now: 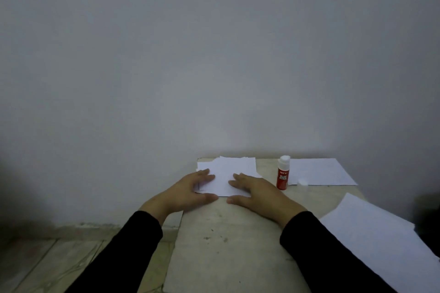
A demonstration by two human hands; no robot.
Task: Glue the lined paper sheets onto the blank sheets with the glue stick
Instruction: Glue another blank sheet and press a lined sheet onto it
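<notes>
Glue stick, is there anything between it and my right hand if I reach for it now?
Nothing visible. The glue stick stands upright just right of the right hand, which lies flat on the paper stack; only bare table shows between them.

Part of the paper stack (pixel 228 173) is covered by the left hand (pixel 190 189) and the right hand (pixel 254 191), so its near corners are hidden. No ruling can be made out on any sheet; the paper is too washed out. The label on the glue stick (pixel 282 175) is too small to be read. The large sheet (pixel 381 235) at the right is cut off by the picture's edge, as are both sleeves (pixel 133 252) at the bottom
</notes>
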